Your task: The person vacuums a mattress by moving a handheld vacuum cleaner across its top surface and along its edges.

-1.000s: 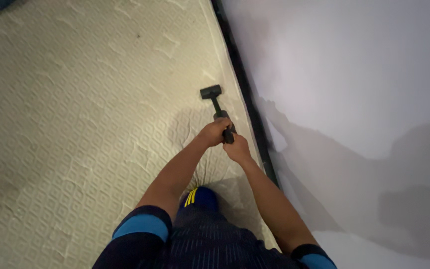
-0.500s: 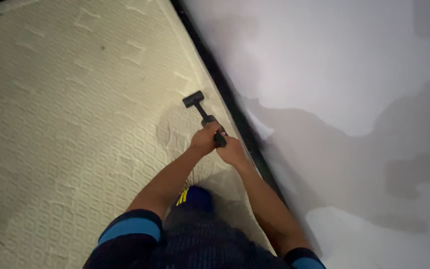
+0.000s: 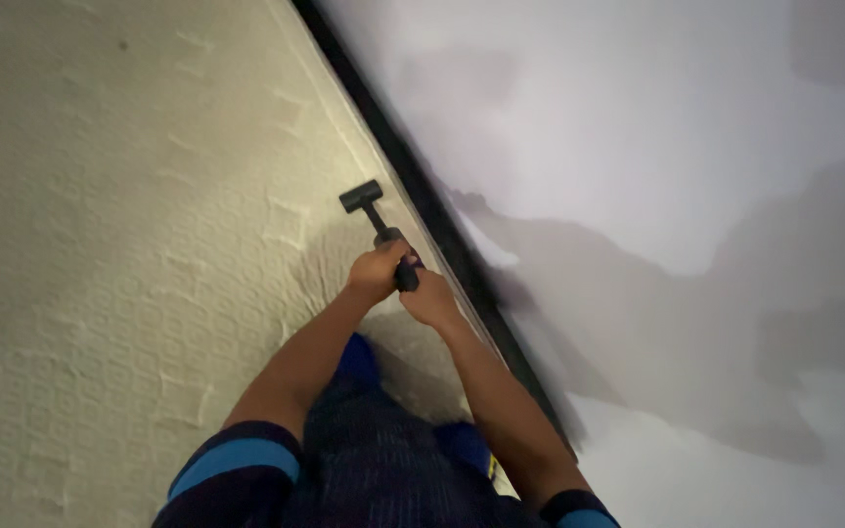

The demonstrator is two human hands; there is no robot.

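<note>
— Since the earlier picture, the view has swung to the left: the black strip (image 3: 413, 186) along the wall and the tool sit further left in the picture, and the yellow stripes on the dark shoe are no longer seen. Both hands keep their hold.

— What do the hands hold?

— One black tool (image 3: 376, 221), like a mallet or a brush head on a short handle. The left hand (image 3: 376, 274) and the right hand (image 3: 429, 298) are both closed around the handle, touching each other. The head of the tool lies near the edge of the beige patterned carpet (image 3: 129, 254), just beside the black strip.

— Which step is this, in your opinion?

— I think the person works the carpet edge along the wall (image 3: 638, 127). A next stroke would need the head kept low and close to the strip, without hitting the wall.

— And the count?

— Two hands, one tool, one carpet, one black strip, one white wall. Whether the head touches the carpet, I cannot tell; the picture is blurred.
</note>
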